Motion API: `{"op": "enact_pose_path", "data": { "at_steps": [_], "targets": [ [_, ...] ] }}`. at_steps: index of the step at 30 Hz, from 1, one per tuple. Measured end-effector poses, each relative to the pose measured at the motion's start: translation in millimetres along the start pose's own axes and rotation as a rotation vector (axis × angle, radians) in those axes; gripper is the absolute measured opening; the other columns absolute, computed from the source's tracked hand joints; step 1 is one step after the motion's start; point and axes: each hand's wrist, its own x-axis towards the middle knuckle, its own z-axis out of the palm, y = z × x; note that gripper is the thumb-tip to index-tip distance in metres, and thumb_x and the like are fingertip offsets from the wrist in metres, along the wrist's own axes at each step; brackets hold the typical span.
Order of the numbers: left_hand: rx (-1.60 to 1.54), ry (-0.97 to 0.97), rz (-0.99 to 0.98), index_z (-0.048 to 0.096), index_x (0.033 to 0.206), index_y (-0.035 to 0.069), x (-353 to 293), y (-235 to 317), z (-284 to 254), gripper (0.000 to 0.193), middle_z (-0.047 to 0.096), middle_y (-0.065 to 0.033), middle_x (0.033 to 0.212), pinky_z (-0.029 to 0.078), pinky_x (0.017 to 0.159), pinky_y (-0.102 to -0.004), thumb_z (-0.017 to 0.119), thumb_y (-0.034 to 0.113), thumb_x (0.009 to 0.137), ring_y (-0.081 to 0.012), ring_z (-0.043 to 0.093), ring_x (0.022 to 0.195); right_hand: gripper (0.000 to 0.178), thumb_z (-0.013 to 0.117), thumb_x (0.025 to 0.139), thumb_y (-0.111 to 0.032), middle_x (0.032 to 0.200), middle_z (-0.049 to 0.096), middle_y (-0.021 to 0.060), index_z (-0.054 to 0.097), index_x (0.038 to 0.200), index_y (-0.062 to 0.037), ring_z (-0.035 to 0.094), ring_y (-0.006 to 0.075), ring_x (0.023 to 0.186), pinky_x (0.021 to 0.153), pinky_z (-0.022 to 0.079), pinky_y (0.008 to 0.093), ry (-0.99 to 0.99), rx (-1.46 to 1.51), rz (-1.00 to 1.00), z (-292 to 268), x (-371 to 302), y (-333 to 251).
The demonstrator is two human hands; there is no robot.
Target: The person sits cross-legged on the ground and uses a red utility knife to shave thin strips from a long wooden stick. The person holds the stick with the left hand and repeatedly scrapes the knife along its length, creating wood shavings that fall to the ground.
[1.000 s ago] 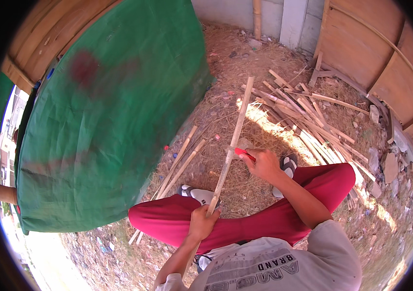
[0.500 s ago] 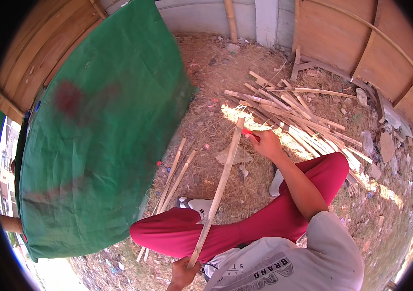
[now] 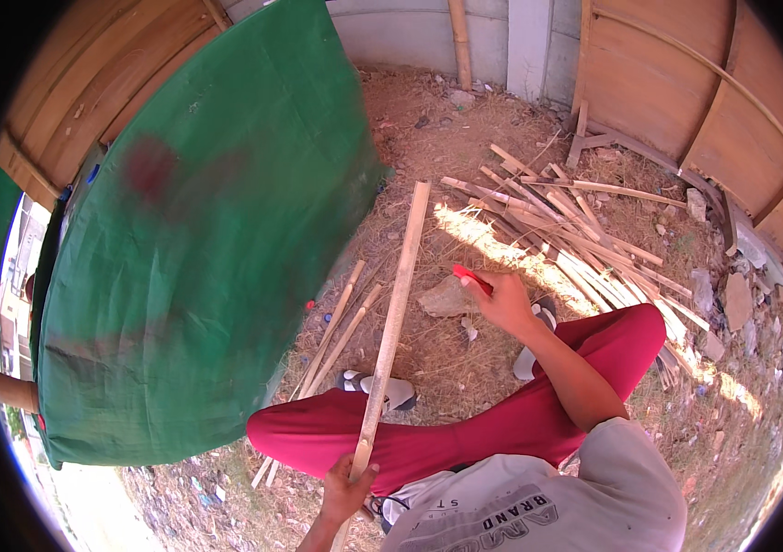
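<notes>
My left hand (image 3: pixel 347 489) grips a long pale bamboo strip (image 3: pixel 395 308) near its lower end. The strip slants up and away over my left leg, its far end free in the air. In my closed right hand (image 3: pixel 504 304) is a small red knife-like tool (image 3: pixel 468 275), its front pointing left. Tool and strip are apart, with a gap between them. Whether a blade sticks out is too small to tell. Two or more thin bamboo strips (image 3: pixel 336 324) lie on the ground to the left, passing behind my left knee.
A green tarp sheet (image 3: pixel 198 304) stands close on my left. A loose pile of bamboo strips (image 3: pixel 584 225) lies ahead to the right. A flat stone (image 3: pixel 445 297) sits between my feet. Wooden panels (image 3: pixel 658 92) and a concrete wall (image 3: pixel 391 41) border the littered dirt ground.
The bamboo strip has swung left and upright, its lower end now passing below my left hand. My right hand with the red tool has come away from the strip.
</notes>
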Motion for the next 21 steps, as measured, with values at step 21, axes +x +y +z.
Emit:
{"op": "enact_pose_path", "data": {
  "at_steps": [21],
  "targets": [
    [0.238, -0.012, 0.477, 0.063, 0.105, 0.0, 108, 60, 60, 0.036, 0.068, -0.0222, 0.078, 0.053, 0.064, -0.0493, 0.066, 0.036, 0.101, -0.0419, 0.069, 0.071, 0.034, 0.07, 0.096, -0.037, 0.078, 0.072, 0.0154, 0.076, 0.104, -0.0048, 0.069, 0.0347, 0.063, 0.056, 0.054, 0.0439, -0.291, 0.038, -0.385, 37, -67, -29]
  ]
}}
